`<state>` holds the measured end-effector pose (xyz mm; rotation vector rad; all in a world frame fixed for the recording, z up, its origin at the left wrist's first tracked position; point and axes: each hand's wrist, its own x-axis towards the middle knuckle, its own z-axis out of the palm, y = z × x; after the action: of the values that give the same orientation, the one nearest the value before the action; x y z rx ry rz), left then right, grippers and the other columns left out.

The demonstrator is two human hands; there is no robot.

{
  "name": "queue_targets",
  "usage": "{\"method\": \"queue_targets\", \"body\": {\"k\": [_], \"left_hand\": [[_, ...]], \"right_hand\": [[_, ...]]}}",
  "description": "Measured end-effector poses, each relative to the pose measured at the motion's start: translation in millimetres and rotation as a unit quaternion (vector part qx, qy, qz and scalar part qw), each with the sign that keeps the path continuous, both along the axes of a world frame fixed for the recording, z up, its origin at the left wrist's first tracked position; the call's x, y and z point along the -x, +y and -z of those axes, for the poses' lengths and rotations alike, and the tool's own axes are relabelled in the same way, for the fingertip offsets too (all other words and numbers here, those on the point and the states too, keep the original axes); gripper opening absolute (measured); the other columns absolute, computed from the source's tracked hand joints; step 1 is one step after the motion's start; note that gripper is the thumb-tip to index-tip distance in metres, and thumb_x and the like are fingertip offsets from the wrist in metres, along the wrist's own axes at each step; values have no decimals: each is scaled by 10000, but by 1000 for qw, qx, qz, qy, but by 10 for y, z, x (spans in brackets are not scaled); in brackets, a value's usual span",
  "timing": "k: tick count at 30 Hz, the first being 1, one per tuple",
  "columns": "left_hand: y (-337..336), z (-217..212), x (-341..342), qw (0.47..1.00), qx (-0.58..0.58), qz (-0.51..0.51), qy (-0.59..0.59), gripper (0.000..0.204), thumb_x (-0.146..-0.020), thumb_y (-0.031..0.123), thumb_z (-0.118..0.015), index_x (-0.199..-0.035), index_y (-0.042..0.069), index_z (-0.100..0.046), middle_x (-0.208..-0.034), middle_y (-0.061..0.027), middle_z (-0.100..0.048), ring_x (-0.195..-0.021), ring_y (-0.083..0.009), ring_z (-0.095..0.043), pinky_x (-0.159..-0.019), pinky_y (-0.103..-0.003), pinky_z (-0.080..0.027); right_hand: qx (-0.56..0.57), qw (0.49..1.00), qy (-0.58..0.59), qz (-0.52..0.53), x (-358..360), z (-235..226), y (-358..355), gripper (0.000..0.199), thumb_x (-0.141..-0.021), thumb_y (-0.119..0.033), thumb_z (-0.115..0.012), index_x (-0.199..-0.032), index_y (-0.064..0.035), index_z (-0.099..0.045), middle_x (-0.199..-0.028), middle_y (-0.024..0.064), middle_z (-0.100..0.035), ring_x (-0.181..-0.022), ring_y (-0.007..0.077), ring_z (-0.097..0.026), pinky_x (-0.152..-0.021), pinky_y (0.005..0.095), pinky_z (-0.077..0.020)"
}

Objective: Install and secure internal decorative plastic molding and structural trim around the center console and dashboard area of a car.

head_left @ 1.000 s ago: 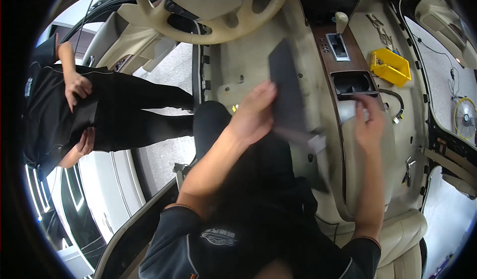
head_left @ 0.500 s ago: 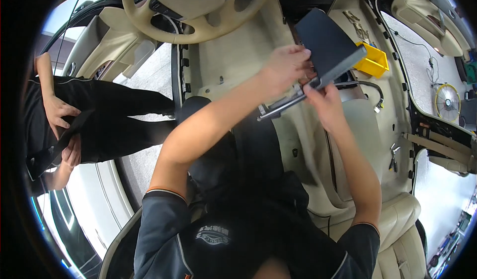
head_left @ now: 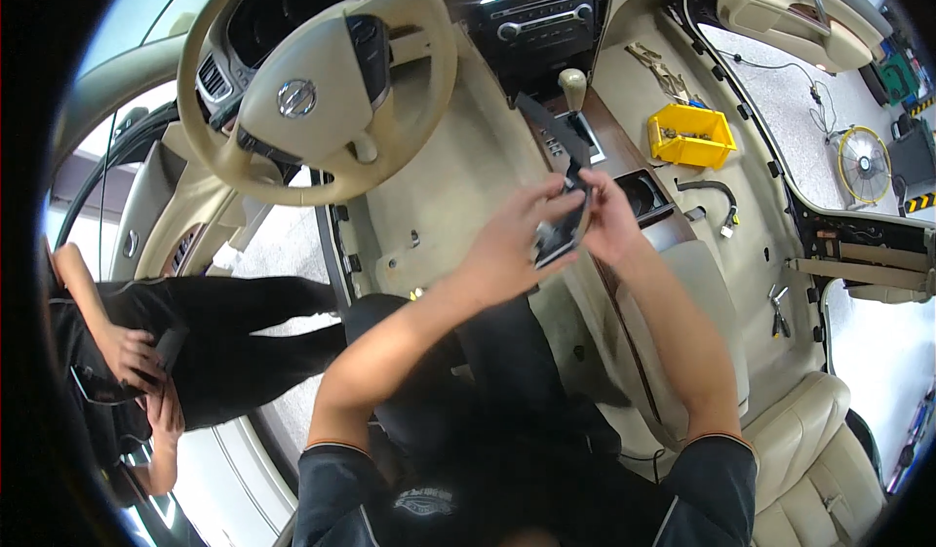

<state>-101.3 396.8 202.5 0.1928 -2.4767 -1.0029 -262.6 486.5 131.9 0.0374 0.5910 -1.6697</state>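
Both hands are together over the centre console, holding a black flat panel [head_left: 556, 123] with a dark frame-like part [head_left: 562, 235] at its near end. The panel appears nearly edge-on and points up toward the gear lever [head_left: 573, 87]. My left hand [head_left: 512, 240] lies across the frame part from the left, its fingers slightly blurred and curled over it. From the right, my right hand [head_left: 612, 217] grips the same piece with thumb and fingers. My palms and fingers hide much of the frame part.
A steering wheel [head_left: 312, 89] is at upper left. On the floor to the right are a yellow bin [head_left: 690, 137] with small parts, a black cable [head_left: 721, 196] and pliers [head_left: 778, 311]. Another person [head_left: 156, 352] stands at left, holding a dark part. A beige seat [head_left: 809, 440] is lower right.
My view has shifted, showing more of the dashboard and console. The panel has turned from its broad face to nearly edge-on, and my hands have moved closer together around its near end.
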Motion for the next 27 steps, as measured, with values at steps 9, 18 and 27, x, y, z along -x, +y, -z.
{"method": "queue_targets", "body": {"k": [9, 18, 27], "left_hand": [[-390, -823, 760, 987, -155, 3, -33, 206, -863, 71, -632, -1060, 11, -632, -1110, -64, -641, -960, -115, -604, -841, -258, -464], [-423, -585, 1383, 956, -240, 170, 6, 564, -847, 107, -666, -1335, -19, -414, -1182, -118, -583, -1110, -157, -536, -955, -299, -419], [-1245, 1366, 1025, 911, -312, -204, -178, 519, -890, 247, -568, -1269, -80, -432, -1207, -234, -554, -1110, -304, -559, -960, -359, -415]], "right_hand": [[-257, 694, 652, 168, 39, -104, 35, 483, -785, -286, -718, -1083, 19, -490, -936, 95, -579, -679, 156, -571, -591, 306, -480], [-287, 627, 655, 308, 198, 185, -46, 248, -813, -67, -665, -1011, -14, -525, -845, 102, -555, -715, 180, -554, -656, 295, -451], [-340, 745, 464, 338, 295, 143, 15, 290, -886, -205, -627, -1042, 5, -501, -788, 71, -586, -630, 124, -587, -543, 252, -491]]}}
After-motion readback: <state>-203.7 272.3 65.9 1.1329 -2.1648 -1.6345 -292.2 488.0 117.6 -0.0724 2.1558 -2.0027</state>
